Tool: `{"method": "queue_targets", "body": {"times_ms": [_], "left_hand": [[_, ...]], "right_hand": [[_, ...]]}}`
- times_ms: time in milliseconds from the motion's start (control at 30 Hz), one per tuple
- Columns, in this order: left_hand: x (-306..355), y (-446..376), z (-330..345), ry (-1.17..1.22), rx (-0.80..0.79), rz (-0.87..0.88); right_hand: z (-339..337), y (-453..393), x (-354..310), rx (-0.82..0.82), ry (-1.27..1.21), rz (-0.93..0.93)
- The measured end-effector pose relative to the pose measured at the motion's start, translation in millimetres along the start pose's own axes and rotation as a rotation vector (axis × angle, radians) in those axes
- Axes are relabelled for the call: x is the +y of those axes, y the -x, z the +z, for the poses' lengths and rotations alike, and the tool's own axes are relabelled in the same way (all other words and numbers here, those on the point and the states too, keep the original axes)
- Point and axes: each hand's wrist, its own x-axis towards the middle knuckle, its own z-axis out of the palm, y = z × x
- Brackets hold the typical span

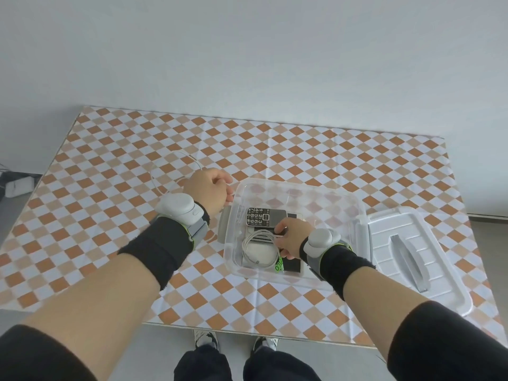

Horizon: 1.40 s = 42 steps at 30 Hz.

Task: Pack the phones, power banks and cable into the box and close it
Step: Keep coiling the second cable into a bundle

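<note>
A: Item: clear box point(354, 213), open, on the checked worktop point(110, 149). Contents: keypad phone point(262, 215), coiled white cable point(259, 248) lying over flat devices, probably power banks.

B: Your grips?

A: Right hand point(288, 237): fingers curled down inside the box at the cable and a dark device; what exactly they pinch, you cannot tell. Left hand point(209, 191): curled round a thin white loose cable point(176, 160) looping over the worktop, just left of the box.

B: Lid point(412, 251)?

A: Off, lying right of the box.

B: Risks?

A: The loose loop may hang over the rim and stop the lid seating. Coil may spring apart once released.
</note>
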Motion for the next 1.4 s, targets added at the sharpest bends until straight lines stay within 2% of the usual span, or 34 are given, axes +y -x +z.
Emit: {"method": "queue_targets", "body": {"times_ms": [167, 300, 400, 533, 667, 900, 1033, 1267, 1400], "left_hand": [[-5, 0, -3, 0.031, 0.009, -0.025], [-7, -3, -10, 0.055, 0.027, -0.036], [-1, -8, -26, 0.088, 0.035, -0.030], [15, -12, -62, 0.110, 0.090, 0.006], [22, -13, -116, 0.143, 0.193, 0.026], [-15, -15, -191, 0.120, 0.292, -0.026], [-45, -18, -218, 0.104, 0.268, -0.076], [-77, -34, -232, 0.054, 0.160, -0.137], [-91, -52, -230, 0.043, 0.104, -0.163]], "right_hand": [[-2, 3, -1, -0.016, 0.031, -0.004], [-13, 9, -13, 0.099, -0.091, -0.010], [-33, 16, -41, 0.161, -0.287, -0.085], [-59, 31, -98, 0.216, -0.343, -0.251], [-59, 39, -160, 0.234, -0.282, -0.404], [-21, 21, -223, 0.214, -0.035, -0.454], [6, -8, -242, 0.225, 0.023, -0.393], [19, -73, -235, 0.300, 0.112, -0.089], [24, -112, -223, 0.193, 0.285, 0.065]]}}
